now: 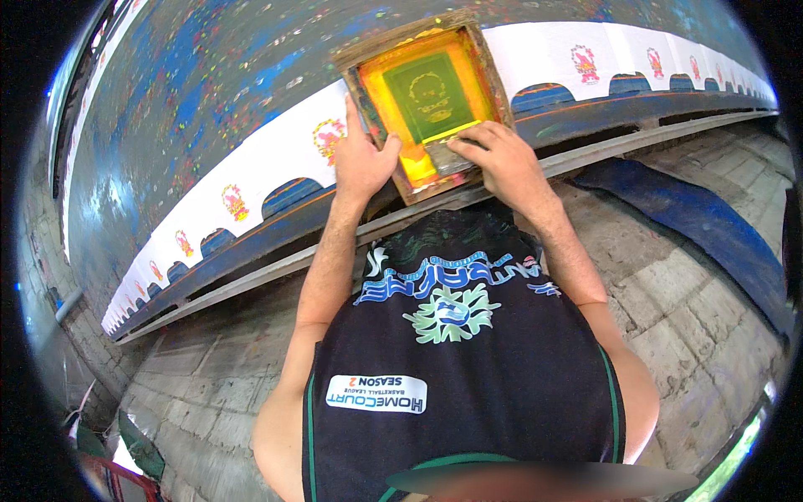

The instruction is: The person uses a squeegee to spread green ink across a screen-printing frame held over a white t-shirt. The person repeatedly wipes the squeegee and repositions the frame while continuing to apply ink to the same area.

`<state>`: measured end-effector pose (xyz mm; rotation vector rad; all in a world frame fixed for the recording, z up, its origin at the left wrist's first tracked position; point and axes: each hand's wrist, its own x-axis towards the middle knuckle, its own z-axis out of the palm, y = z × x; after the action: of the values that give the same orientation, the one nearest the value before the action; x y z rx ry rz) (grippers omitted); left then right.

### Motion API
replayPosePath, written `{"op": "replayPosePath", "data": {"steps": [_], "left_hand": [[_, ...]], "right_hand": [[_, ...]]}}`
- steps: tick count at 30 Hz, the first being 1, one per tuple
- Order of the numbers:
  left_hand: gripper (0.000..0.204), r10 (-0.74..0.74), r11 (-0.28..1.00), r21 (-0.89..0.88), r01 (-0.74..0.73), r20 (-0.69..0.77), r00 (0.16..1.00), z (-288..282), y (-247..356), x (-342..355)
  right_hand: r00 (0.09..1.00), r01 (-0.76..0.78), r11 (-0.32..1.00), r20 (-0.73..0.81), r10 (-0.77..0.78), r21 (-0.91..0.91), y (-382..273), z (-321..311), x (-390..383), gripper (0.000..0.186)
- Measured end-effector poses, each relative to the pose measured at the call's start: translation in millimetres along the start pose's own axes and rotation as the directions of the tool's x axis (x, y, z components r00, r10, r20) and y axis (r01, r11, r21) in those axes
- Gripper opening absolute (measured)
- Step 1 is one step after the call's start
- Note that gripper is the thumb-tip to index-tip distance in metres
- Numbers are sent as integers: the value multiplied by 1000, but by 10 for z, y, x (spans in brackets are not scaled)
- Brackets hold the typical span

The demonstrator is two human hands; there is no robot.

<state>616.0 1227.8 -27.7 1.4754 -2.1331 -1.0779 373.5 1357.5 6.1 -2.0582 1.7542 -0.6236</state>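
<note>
A wooden-framed printing screen (432, 94) with yellow ink and a greenish stencil lies over white fabric (284, 155) on a long paint-speckled table (201, 92). My left hand (365, 155) grips the screen's left edge, index finger stretched along the frame and thumb at the side. My right hand (506, 171) has its fingers closed on a squeegee (443, 159) in the lower part of the screen, where a yellow line of ink runs along it. The fabric carries red and yellow printed motifs on both sides of the screen; what lies directly under the screen is hidden.
A metal rail (636, 130) runs along the table's near edge, with scalloped fabric pieces beside it. A long dark blue sheet (694, 230) lies at the right on the grey brick floor (661, 309). A pipe (69, 305) and assorted items are at the far left.
</note>
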Motion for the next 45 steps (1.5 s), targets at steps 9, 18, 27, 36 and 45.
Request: {"op": "replayPosePath", "data": {"steps": [9,18,27,36,45], "left_hand": [[105,-37,999,-40,36,-20,999,491,-580,-448],[102,-37,997,-73,37,2,999,1312,2461,239],[89,-122,992,-24,126,120,985,-1690,82,-1140],[86,-163,987,11,162,93,982,-5125,-4375,-4500],[88,-147,989,13,146,91,985,-8949,-7522,-7608]], "right_hand": [[999,-11,1000,36,11,-3,260,628,-592,48],[977,152,988,150,-150,-6,1610,-2401,-769,45],[874,442,896,206,-441,45,-1750,-266,346,41],[748,542,812,315,-584,218,-6820,3700,600,26],[715,484,868,524,-463,107,-12153,5875,803,35]]}}
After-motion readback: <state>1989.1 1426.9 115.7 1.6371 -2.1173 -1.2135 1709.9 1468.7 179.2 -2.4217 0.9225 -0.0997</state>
